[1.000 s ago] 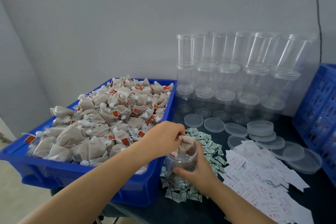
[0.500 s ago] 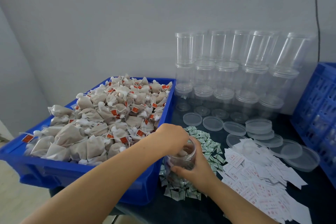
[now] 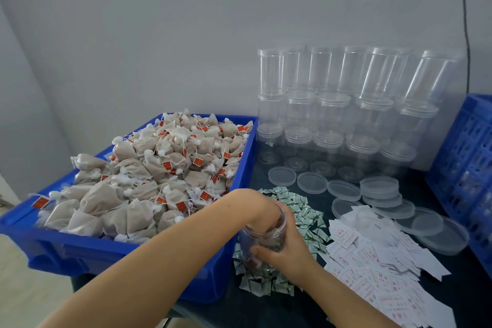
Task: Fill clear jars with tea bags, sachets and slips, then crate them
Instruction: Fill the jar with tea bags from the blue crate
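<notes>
The clear jar (image 3: 262, 243) stands on the green sachets (image 3: 298, 210) beside the blue bin (image 3: 80, 247) of tea bags (image 3: 149, 181). The right hand (image 3: 286, 250) wraps curled fingers around it; the left hand (image 3: 255, 208) has its fingers plunged inside, their spread hidden. The slips' (image 3: 372, 269) red print is unreadable.

clear jar (image 3: 262, 243) upright among green sachets (image 3: 306, 217).

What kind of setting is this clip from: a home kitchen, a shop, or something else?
Probably a small packing workstation, not a kitchen. A blue bin is heaped with tea bags, empty clear jars are stacked against a bare wall, and piles of sachets and slips lie loose on the table.
</notes>
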